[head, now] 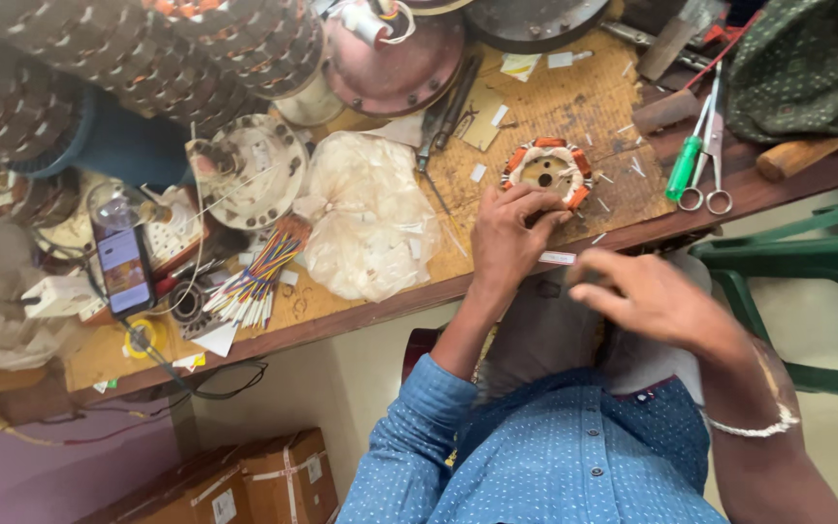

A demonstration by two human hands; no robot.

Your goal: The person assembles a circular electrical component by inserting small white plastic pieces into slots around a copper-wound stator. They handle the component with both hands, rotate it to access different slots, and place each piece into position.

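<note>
A round motor stator [547, 171] with orange coil windings lies on the wooden workbench [555, 107]. My left hand [508, 233] rests on the bench edge with its fingertips on the stator's near side. My right hand [644, 291] hovers over my lap, just off the bench, blurred, with fingers partly curled. A small white paper strip [557, 258] sits between the two hands; I cannot tell which hand holds it.
A crumpled plastic bag [369, 218] lies left of the stator. A bundle of coloured wires [256, 277], a phone [124, 270], scissors [712, 155], a green screwdriver [684, 167], motor covers [400, 58] and a green stool [807, 267] surround the work spot.
</note>
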